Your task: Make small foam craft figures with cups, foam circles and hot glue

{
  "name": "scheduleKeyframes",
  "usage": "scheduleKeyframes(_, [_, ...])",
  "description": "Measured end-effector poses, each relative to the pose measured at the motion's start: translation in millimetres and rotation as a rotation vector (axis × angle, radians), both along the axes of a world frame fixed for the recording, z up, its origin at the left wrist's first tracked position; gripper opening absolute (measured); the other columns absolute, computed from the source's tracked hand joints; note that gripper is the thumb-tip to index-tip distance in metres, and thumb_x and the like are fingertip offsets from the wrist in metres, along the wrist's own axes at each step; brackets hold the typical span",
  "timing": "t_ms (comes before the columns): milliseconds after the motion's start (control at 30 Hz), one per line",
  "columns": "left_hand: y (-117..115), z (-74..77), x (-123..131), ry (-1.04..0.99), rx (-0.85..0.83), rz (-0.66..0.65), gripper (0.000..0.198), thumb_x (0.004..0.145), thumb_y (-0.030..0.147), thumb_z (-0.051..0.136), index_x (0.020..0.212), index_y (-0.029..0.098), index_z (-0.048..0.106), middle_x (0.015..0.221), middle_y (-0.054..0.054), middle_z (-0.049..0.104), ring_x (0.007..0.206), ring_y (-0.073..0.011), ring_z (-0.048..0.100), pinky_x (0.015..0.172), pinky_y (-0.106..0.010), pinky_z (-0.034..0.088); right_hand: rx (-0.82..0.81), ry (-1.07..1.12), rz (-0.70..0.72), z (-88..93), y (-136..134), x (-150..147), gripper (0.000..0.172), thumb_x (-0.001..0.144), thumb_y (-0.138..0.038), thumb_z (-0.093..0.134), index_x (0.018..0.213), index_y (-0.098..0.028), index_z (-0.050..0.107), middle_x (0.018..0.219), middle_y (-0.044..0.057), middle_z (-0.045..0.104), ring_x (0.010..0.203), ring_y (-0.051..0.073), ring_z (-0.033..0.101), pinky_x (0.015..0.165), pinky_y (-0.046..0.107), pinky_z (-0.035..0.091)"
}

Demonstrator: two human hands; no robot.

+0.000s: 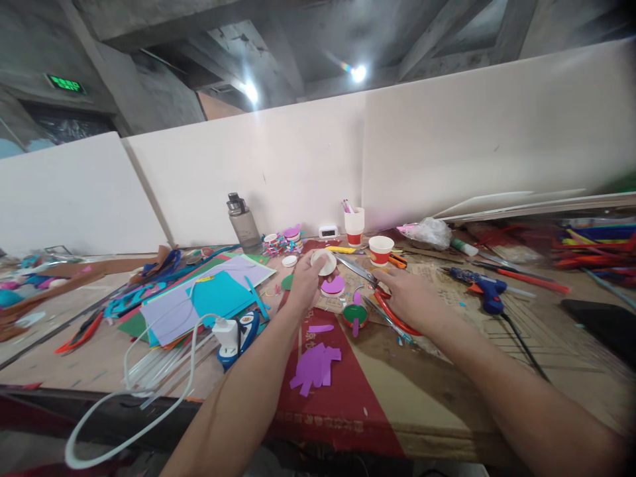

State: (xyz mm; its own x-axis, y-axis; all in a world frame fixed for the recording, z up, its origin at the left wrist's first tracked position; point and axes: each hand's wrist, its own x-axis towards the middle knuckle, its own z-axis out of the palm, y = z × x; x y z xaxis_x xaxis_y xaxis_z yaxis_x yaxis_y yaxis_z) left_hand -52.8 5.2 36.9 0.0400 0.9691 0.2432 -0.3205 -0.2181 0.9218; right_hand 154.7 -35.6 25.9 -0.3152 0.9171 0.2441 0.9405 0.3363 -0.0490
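My left hand (pixel 309 271) is closed on a white paper disc (pixel 325 263), held up over the middle of the table. In my right hand (pixel 402 291) is a pair of scissors (pixel 355 268) with red-orange handles, its metal blades pointing left toward the disc. Whether the blades touch the disc I cannot tell. Below my hands lie a purple-topped white disc (pixel 332 286) and a round green piece with purple strips (pixel 354 315). Nearer me, purple paper cutouts (pixel 315 368) and a single purple strip (pixel 320 328) rest on the red cardboard.
Two paper cups (pixel 381 250) stand behind my hands, one holding pens. To the right lies a blue glue gun (pixel 489 291) with its cord. Coloured sheets (pixel 218 298), a power strip (pixel 238 338) and a white cable are on the left. A grey bottle (pixel 243 225) stands by the partition.
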Motion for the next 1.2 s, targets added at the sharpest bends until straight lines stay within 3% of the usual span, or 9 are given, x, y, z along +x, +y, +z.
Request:
scheduleKeyframes(500, [5.0,-2.8,-3.2,0.025,-0.073,-0.068,0.029,0.068,0.034,0.074,0.079,0.014,0.055,0.063,-0.002,0.06,0.051,-0.0105,0.055,0.046,-0.022,0.037,-0.056,0.013,-0.026,2.6,-1.2,-4.2,0.037,0.094,-0.03,0.043,0.127,-0.025,0.06,0.124,0.011,0.067,0.103,0.026,0.065,0.076,0.032,0.045])
scheduleKeyframes(800, [7.4,-4.5,-3.0,0.048,-0.091,-0.023,0.025,0.067,0.03,0.073,0.077,0.014,0.056,0.063,-0.001,0.06,0.05,-0.0102,0.054,0.045,-0.022,0.036,-0.106,0.04,-0.036,2.5,-1.9,-7.0,0.039,0.092,-0.023,0.042,0.126,-0.023,0.062,0.114,0.012,0.071,0.099,0.026,0.065,0.072,0.031,0.044])
scheduleKeyframes(967, [5.6,-2.4,-3.3,-0.056,-0.162,-0.115,0.027,0.065,0.028,0.075,0.077,0.013,0.057,0.065,-0.003,0.06,0.053,-0.0107,0.056,0.045,-0.021,0.035,-0.142,0.154,0.003,0.2,0.4,-7.2,0.036,0.093,-0.025,0.043,0.12,-0.024,0.066,0.107,0.009,0.074,0.095,0.023,0.065,0.076,0.029,0.044])
scheduleKeyframes(1200, [8.6,-5.8,-4.4,0.065,-0.112,-0.064,0.022,0.065,0.029,0.072,0.073,0.013,0.057,0.061,-0.002,0.06,0.051,-0.01,0.054,0.044,-0.021,0.036,-0.079,0.008,-0.011,2.2,-2.1,-5.5,0.042,0.093,-0.022,0.04,0.13,-0.022,0.059,0.114,0.012,0.071,0.102,0.024,0.065,0.076,0.031,0.043])
